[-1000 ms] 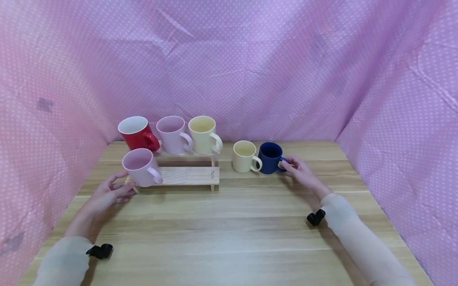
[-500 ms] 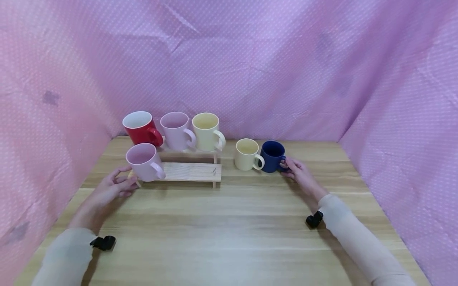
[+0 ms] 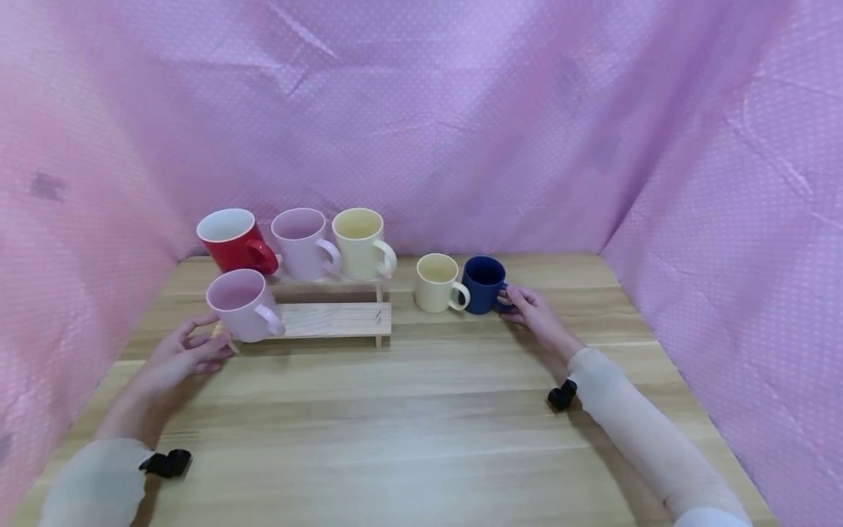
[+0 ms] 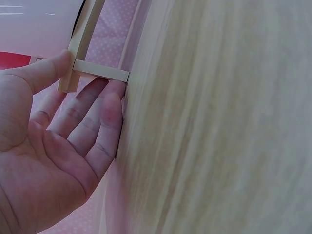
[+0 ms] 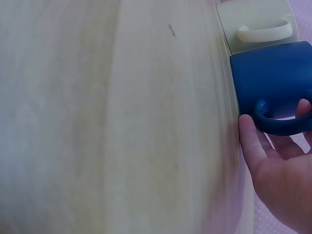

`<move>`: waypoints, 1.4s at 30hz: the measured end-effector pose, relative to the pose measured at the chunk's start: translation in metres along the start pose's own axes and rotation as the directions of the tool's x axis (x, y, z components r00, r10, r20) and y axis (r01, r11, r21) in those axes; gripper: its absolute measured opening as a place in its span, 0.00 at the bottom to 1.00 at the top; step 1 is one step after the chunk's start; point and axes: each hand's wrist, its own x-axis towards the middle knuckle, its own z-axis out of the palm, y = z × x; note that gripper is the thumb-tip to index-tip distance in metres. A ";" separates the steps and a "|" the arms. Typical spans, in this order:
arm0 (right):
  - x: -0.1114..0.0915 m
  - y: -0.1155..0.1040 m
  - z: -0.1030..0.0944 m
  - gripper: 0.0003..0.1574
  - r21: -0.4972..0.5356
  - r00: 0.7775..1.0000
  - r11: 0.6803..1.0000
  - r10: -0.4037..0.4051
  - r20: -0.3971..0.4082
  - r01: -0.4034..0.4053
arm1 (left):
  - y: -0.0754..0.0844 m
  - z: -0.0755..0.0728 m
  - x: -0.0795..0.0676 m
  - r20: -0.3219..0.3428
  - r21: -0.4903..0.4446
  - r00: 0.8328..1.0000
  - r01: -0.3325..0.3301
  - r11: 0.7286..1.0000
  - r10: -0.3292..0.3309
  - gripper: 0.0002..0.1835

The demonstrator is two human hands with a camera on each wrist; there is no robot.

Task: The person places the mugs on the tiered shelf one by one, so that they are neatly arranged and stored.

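Note:
At the left end of a two-tier wooden rack (image 3: 342, 319), my left hand (image 3: 181, 357) holds the lower tier's end. In the left wrist view its thumb (image 4: 51, 72) lies against the board edge, with other fingers behind the leg. A pink mug (image 3: 237, 307) stands on that tier beside the hand, handle to the right. My right hand (image 3: 536, 318) grips the handle of a dark blue mug (image 3: 479, 289), which stands upright on the table. Close to its left is a cream-yellow mug (image 3: 431, 289). In the right wrist view the blue mug (image 5: 273, 73) hides part of the fingers.
On the upper tier stand a red mug (image 3: 230, 252) with a white inside, a second pink mug (image 3: 299, 249) and a pale yellow mug (image 3: 356, 245). Pink dotted cloth (image 3: 421, 110) hangs behind and at both sides of the wooden table (image 3: 395, 424).
The head view has shifted slightly, moving the whole scene left in the picture. Both hands keep their places at the rack and at the blue mug's handle.

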 end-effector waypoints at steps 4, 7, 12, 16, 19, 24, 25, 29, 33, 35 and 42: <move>-0.006 0.002 -0.008 0.40 -0.013 0.999 1.000 0.017 -0.028 -0.017 | 0.000 0.008 0.007 0.010 0.000 1.000 0.014 1.000 -0.014 0.21; -0.011 0.002 -0.014 0.40 -0.010 0.999 1.000 0.028 -0.046 -0.028 | 0.001 0.013 0.015 0.002 0.035 1.000 0.027 0.999 -0.027 0.21; -0.014 0.001 -0.018 0.42 -0.008 0.998 0.999 0.044 -0.047 -0.044 | 0.005 0.015 0.021 0.010 0.056 1.000 0.013 0.998 -0.013 0.21; -0.011 -0.001 -0.017 0.43 -0.001 0.998 0.999 0.053 -0.027 -0.053 | 0.007 0.013 0.020 0.003 0.017 1.000 -0.005 1.000 0.005 0.20; -0.008 -0.002 -0.016 0.43 0.016 0.998 0.998 0.060 -0.024 -0.059 | 0.007 0.013 0.019 -0.003 -0.042 1.000 0.004 0.999 -0.004 0.20; -0.005 -0.006 -0.013 0.41 -0.010 0.997 0.997 0.075 -0.017 -0.075 | 0.004 0.012 0.014 -0.018 -0.070 0.999 0.028 0.997 -0.029 0.20; -0.004 -0.007 -0.012 0.40 -0.021 0.997 0.997 0.077 -0.014 -0.077 | 0.004 0.011 0.012 -0.021 -0.052 0.999 0.028 0.998 -0.029 0.20; -0.003 -0.011 -0.007 0.35 -0.054 0.996 0.995 0.083 0.016 -0.082 | 0.003 0.006 0.005 -0.024 0.015 0.999 0.031 0.999 -0.031 0.20; -0.001 -0.014 -0.003 0.28 -0.014 0.995 0.995 0.096 0.030 -0.095 | 0.003 0.004 0.001 -0.021 0.036 0.999 0.026 0.999 -0.025 0.20; -0.001 -0.015 0.000 0.22 0.014 0.995 0.995 0.100 0.021 -0.100 | 0.002 0.003 0.000 -0.022 0.037 1.000 0.021 0.999 -0.020 0.20; 0.000 -0.017 0.011 0.25 0.005 0.993 0.995 0.103 -0.058 -0.103 | 0.002 0.001 -0.003 -0.022 0.066 1.000 0.006 0.998 -0.004 0.19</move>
